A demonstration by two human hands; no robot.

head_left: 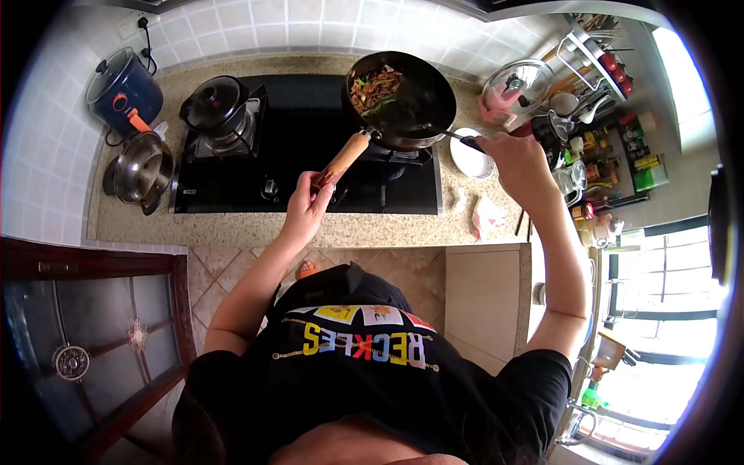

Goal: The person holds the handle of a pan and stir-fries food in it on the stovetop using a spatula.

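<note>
A dark wok (430,89) stands tilted over the right burner, with chopped, browned food and green bits (377,89) gathered on its left side. My left hand (308,203) is closed around the wok's wooden handle (345,159). On the other side, my right hand (511,159) grips the dark handle of a spatula (465,140). Its metal shaft reaches over the wok's right rim, and its head is hard to make out against the dark pan. Beneath the spatula handle, a white plate (474,163) sits on the counter.
On the left burner stands a lidded black pot (213,106). A steel pot (142,170) and a blue electric cooker (124,94) occupy the left counter. To the right are a glass lid (521,84), a crumpled plastic packet (488,217), chopsticks (524,223) and several seasoning bottles (601,159).
</note>
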